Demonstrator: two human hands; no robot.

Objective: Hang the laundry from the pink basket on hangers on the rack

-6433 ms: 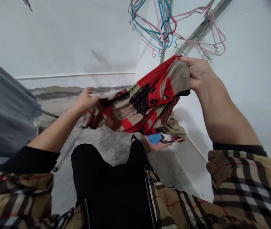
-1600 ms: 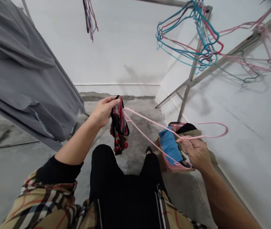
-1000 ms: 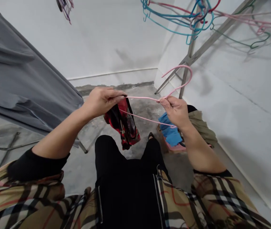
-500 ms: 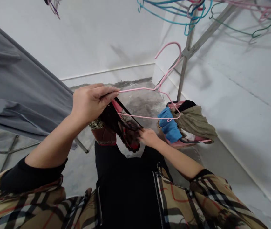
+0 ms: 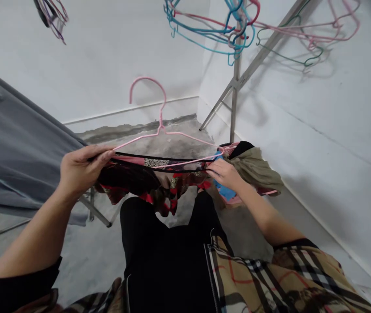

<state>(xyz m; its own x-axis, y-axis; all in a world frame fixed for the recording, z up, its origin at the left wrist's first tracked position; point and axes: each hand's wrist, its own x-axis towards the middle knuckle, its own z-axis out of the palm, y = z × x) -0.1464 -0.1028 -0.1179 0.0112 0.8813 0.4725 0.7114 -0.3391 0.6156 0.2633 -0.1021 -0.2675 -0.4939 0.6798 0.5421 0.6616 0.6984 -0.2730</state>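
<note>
A pink wire hanger (image 5: 161,127) is held in front of me, its hook pointing up and curling left. From it hangs a thin, dark patterned garment (image 5: 170,187) with red and leopard-like patches and a black waistband. My left hand (image 5: 82,167) pinches the hanger's left end together with the waistband. At the other side, my right hand (image 5: 224,174) grips the black waistband near the hanger's right end and stretches it wide. The waistband lies along both sides of the hanger's lower bar. Fingertips of both hands are partly hidden by the cloth.
A pink basket (image 5: 235,200) holding olive cloth (image 5: 253,169) and blue cloth (image 5: 226,192) sits on the floor at right. Several blue hangers (image 5: 205,34) hang from a metal rack (image 5: 234,104). Grey fabric (image 5: 25,143) drapes over a frame at left.
My right hand has moved right and up, pulling the waistband out along the hanger. The hanger has turned and shifted left, and my left hand has moved left and down.
</note>
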